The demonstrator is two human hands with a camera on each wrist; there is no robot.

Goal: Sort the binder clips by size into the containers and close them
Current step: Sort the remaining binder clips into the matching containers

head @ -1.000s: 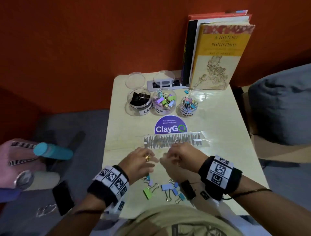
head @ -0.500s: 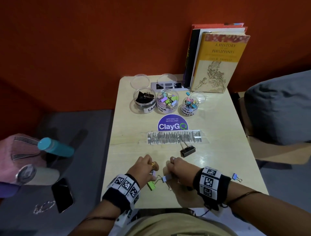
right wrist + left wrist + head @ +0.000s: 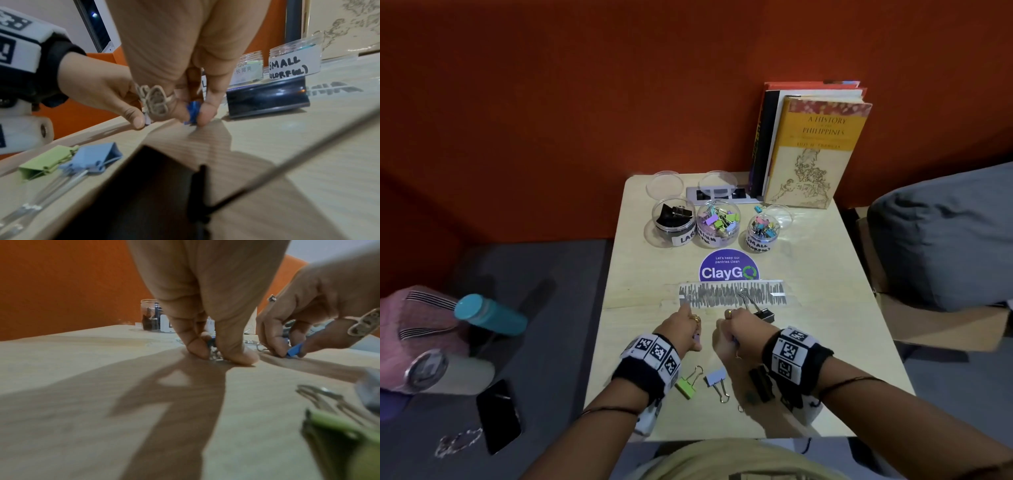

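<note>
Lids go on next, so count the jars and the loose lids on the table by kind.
Open jars: 3
Loose lids: 3
Total: 6

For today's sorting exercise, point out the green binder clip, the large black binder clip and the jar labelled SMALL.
Green binder clip (image 3: 686, 387), head view, body.
Large black binder clip (image 3: 267, 100), right wrist view, body.
Clear jar labelled SMALL (image 3: 295, 65), right wrist view, label.
</note>
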